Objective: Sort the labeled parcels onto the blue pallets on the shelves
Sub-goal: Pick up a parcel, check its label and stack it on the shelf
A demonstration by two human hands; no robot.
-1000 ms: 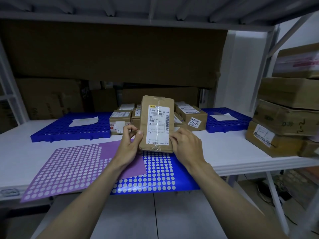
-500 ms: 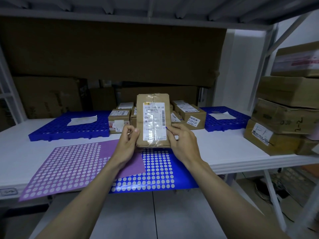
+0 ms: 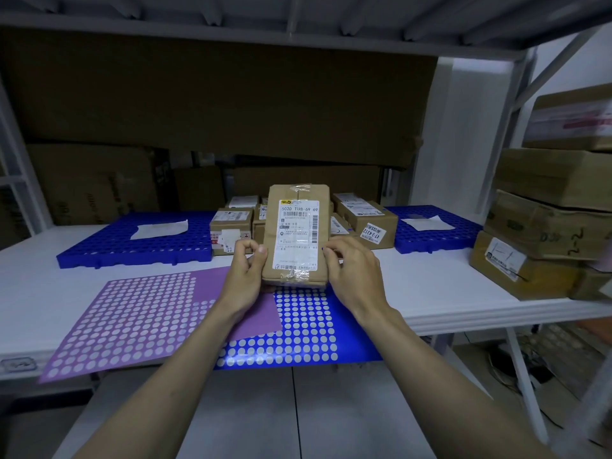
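The parcel (image 3: pixel 296 235) is held upright above the near edge of the shelf (image 3: pixel 430 293), label facing the camera. The left hand (image 3: pixel 246 276) pinches its lower left edge; the right hand (image 3: pixel 351 270) grips its lower right edge. It appears light and fairly stiff, and the taped wrap may be slippery, so hold it by the long side edges. The left blue pallet (image 3: pixel 109 246) and the right blue pallet (image 3: pixel 440 236) each carry one white sheet. Unsorted boxes (image 3: pixel 367 223) sit between them.
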